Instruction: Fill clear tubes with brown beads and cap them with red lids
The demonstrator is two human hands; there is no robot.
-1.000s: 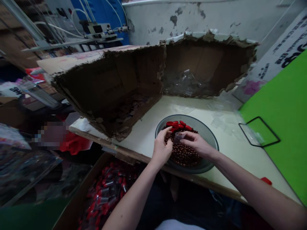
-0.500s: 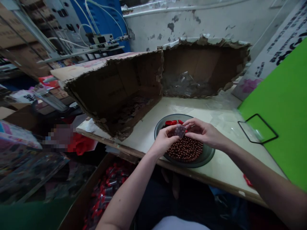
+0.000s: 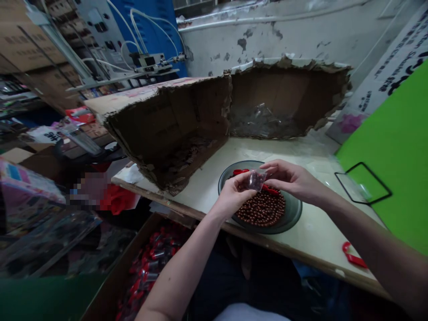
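A grey bowl (image 3: 294, 213) on the pale table holds a heap of small brown beads (image 3: 262, 211) and several red caps (image 3: 269, 189) at its far side. Just above the bowl, my left hand (image 3: 232, 196) pinches a small clear tube (image 3: 255, 180) with brown beads inside it. My right hand (image 3: 294, 182) reaches in from the right, its fingertips at the tube's open end. Whether those fingertips hold a bead or a cap I cannot make out.
A torn cardboard box (image 3: 174, 125) lies open on its side behind the bowl. A green board (image 3: 391, 165) with a black wire frame (image 3: 363, 183) stands at the right. A red clip (image 3: 352, 256) lies near the table edge. A carton of red-capped tubes (image 3: 150, 263) sits below.
Both hands have risen out of the beads, bringing the clear tube up above the bowl. The view has shifted slightly, and the red clip now shows near the table edge.
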